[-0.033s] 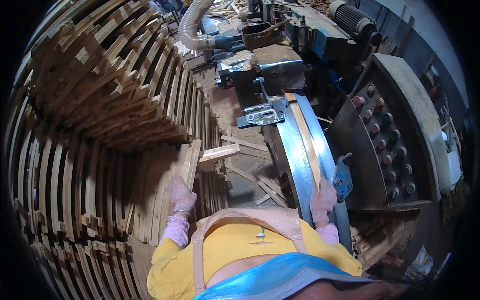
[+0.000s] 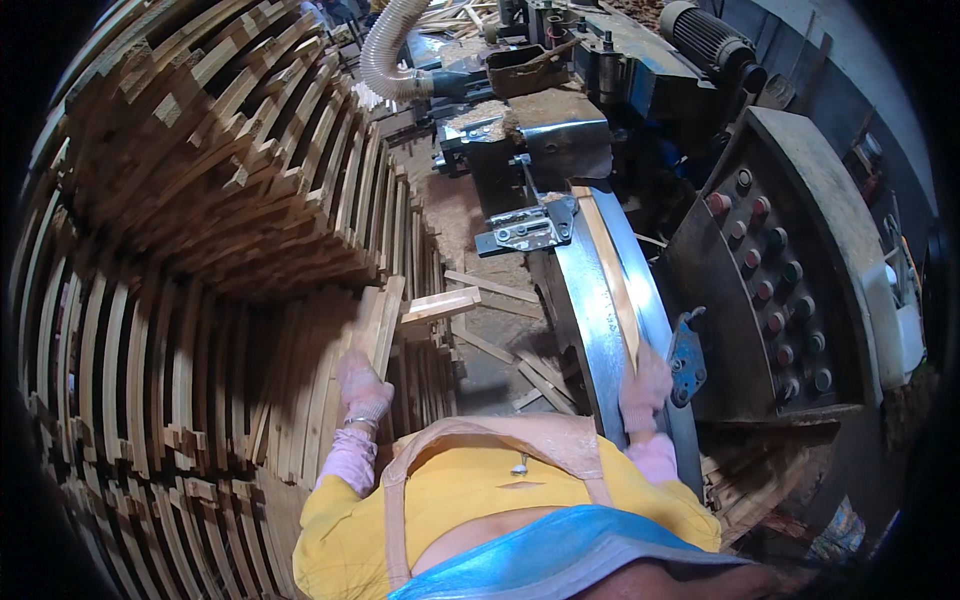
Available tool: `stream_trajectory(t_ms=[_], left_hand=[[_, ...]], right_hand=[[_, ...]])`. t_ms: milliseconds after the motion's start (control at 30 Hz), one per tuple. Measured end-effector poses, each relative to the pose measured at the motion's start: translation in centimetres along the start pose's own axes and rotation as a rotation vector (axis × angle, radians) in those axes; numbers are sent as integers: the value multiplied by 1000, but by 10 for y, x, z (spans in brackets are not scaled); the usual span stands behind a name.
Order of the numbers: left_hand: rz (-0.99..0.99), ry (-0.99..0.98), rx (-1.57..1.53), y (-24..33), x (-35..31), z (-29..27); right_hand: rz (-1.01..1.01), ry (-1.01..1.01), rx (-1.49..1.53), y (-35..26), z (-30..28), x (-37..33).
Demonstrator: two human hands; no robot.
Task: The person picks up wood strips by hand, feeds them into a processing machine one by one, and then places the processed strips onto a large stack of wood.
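My right hand (image 2: 645, 388), in a pale work glove, is closed on the near end of a long thin wooden strip (image 2: 608, 262). This strip lies lengthwise on a shiny metal machine bed (image 2: 582, 300), its far end by the machine's mouth. To the left, my gloved left hand (image 2: 364, 388) is closed around the near ends of light wooden strips (image 2: 384, 325) on a stack; its fingertips are partly hidden. A metal guide bracket (image 2: 528, 230) is fixed at the bed's left edge. Beside my right hand sits a blue metal bracket (image 2: 687, 358).
Tall stacks of wooden strips (image 2: 150, 370) fill the left side. On the right stands a control panel (image 2: 765, 270) with several round buttons. A ribbed hose (image 2: 385, 50) joins the machine at the back. Loose offcuts (image 2: 540, 380) lie on the floor between stack and bed.
My right hand and the wooden strip have shifted very slightly forward along the bed, toward the machine. My left hand stays on the stack.
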State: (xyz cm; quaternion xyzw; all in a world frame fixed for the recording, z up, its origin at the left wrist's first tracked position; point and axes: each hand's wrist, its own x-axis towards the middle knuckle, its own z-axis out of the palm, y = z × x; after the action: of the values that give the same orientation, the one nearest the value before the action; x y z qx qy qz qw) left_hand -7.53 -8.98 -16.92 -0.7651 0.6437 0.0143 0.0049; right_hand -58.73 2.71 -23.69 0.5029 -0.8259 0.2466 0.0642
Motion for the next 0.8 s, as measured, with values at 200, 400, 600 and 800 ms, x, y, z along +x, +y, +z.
stream_trajectory(t_ms=[200,400,600,800], left_hand=[[103,-2,-394,37,29,-67],[274,21,-951,134,127,-103],[197,-192,-1779,247,128,-85],[299,-732,-1700,329,51,-27]], right_hand=[[-205,-34,-88,-28,48,90],[-180,-57,-3,-49,83,162],[-409,-621,810,-151,-13,82],[118,-559,399,-84,-79,-10]])
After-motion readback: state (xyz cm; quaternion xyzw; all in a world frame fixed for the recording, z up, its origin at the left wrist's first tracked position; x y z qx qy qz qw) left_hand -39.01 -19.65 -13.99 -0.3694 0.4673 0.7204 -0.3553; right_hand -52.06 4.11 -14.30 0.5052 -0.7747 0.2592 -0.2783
